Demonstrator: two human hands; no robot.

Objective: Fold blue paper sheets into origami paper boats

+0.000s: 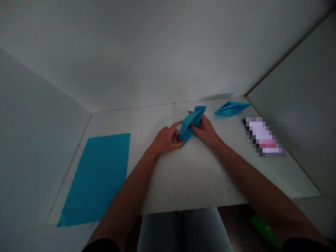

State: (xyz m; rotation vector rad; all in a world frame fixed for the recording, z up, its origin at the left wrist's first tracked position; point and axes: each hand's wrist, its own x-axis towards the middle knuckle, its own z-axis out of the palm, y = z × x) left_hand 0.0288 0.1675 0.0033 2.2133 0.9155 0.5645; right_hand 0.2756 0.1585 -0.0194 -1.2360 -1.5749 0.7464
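A folded blue paper boat [189,122] is held between both hands, tilted, a little above or on the white table. My left hand [168,140] has its fingers closed on the boat's near left end, thumb at the lower tip and index finger along the upper side. From the right, my right hand [206,131] grips the boat's far part, with the thumb inside the fold and other fingers partly hidden behind the paper. Another folded blue paper boat [231,109] rests on the table beyond my right hand.
Flat blue paper [101,175] lies at the table's left, partly under my left forearm. A phone with a blurred screen [263,136] is at the right. Walls border the white table [178,182] at the back and sides. Something green [264,229] lies below.
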